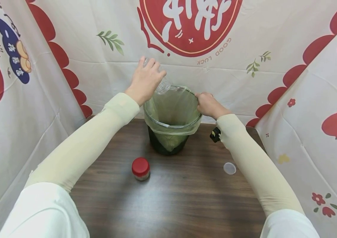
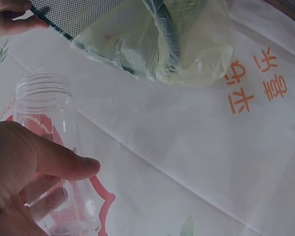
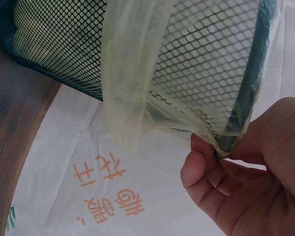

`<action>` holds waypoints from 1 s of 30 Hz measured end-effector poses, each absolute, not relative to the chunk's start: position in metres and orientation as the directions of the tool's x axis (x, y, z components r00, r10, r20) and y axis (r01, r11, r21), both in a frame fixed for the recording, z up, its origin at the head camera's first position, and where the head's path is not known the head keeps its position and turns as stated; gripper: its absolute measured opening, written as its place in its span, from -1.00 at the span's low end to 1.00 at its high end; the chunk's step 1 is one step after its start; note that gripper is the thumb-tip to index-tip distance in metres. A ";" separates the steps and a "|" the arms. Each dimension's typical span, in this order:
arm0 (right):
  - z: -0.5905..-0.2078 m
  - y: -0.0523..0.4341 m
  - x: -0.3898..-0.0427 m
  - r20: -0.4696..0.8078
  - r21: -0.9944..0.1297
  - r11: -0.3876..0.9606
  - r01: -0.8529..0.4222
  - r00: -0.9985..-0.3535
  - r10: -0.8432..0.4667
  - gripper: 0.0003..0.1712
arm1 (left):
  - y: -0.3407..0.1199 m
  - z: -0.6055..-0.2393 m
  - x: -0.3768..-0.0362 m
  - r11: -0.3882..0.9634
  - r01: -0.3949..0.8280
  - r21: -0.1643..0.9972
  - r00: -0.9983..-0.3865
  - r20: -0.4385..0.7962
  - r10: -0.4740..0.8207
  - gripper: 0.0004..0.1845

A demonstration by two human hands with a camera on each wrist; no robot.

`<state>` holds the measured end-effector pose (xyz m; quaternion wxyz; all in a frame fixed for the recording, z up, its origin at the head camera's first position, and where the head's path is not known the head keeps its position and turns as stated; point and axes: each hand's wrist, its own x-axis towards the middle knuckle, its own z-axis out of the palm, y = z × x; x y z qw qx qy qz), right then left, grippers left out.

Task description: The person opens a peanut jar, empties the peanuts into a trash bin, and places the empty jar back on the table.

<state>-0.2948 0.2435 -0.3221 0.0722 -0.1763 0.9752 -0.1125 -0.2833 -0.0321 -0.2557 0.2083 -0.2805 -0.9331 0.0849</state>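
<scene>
Left hand (image 1: pixel 145 80) is wrapping its grip round one clear bottle (image 1: pixel 163 86), tilting its long axis down toward the bin (image 1: pixel 171 115) just to its right, while the right hand (image 1: pixel 208 105) is pinching the far rim. One red-capped jar (image 1: pixel 140 168) and one clear lid (image 1: pixel 229 168) are sitting on the counter (image 1: pixel 171 198).

Left wrist view: the bottle's (image 2: pixel 46 147) open mouth is pointing at the liner bag (image 2: pixel 187 44).

Right wrist view: fingers (image 3: pixel 206 167) are clamping rim and liner together.

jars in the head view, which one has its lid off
The clear jar gripped in the left hand, tipped over the mesh bin, is open. The other jar stands on the table, red cap on.
</scene>
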 end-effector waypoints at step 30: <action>-0.323 0.246 -0.295 -0.096 -0.249 0.915 -0.318 -0.932 -0.350 -0.24 | -0.037 -0.278 -0.281 0.798 0.480 -0.365 -0.800 0.192 0.569 -0.59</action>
